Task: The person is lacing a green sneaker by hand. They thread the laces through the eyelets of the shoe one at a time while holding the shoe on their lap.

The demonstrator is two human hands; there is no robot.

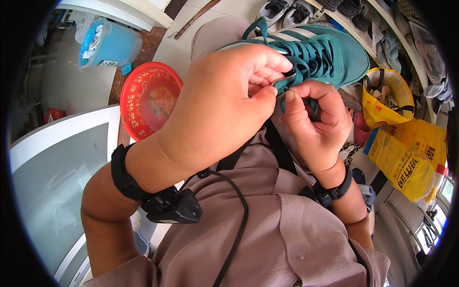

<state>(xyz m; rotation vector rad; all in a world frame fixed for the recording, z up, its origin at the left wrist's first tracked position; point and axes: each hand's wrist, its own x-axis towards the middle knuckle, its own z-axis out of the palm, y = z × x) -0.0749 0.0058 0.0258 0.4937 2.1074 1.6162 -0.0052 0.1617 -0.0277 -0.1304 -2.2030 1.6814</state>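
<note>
A teal sneaker [353,61] with white side stripes lies across the upper middle, its toe to the right, over my trouser leg. Teal laces cross its front, and one loop of shoelace [263,28] rises near the far side. My left hand [229,89] curls over the shoe's opening, gripping the near eyelet edge between thumb and fingers. Just right of that thumb, my right hand [317,122] pinches a part of the lace between thumb and forefinger. More lace hangs behind the right fingers. The heel is hidden by my left hand.
Left of my hands sits a red plastic basin [131,97]; a blue waste bin [123,45] lies beyond. A yellow bag [373,111] and yellow plastic packaging [405,161] are at right. Shoes [274,10] and a shoe rack [383,18] line the far side. A black cable [244,215] crosses my shirt.
</note>
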